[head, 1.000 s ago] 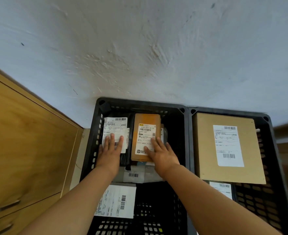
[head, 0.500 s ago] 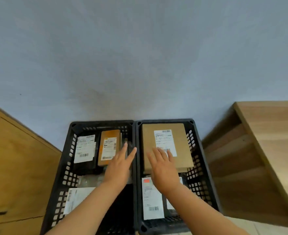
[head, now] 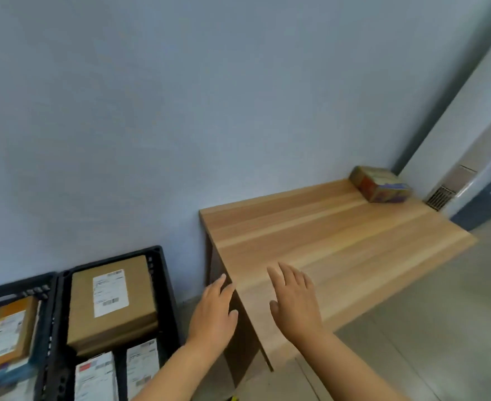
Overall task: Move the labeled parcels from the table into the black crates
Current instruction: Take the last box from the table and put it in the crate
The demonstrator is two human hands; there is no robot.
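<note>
A small tan cardboard parcel (head: 379, 184) with red and purple printing is lying at the wooden table's (head: 340, 235) far corner, near the wall. Two black perforated plastic crates (head: 163, 279) are sitting side by side on the floor, holding a large brown labeled box (head: 112, 302), an orange-brown box (head: 7, 331) and white-labeled packets (head: 93, 377) (all label-up).

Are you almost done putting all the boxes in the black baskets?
Nearly. Done: the two black crates on the floor hold several labeled parcels, such as the big brown box and the orange parcel. In hand: nothing; the left hand and right hand are open and empty by the table. Left: one box sits at the table's far corner.
</note>
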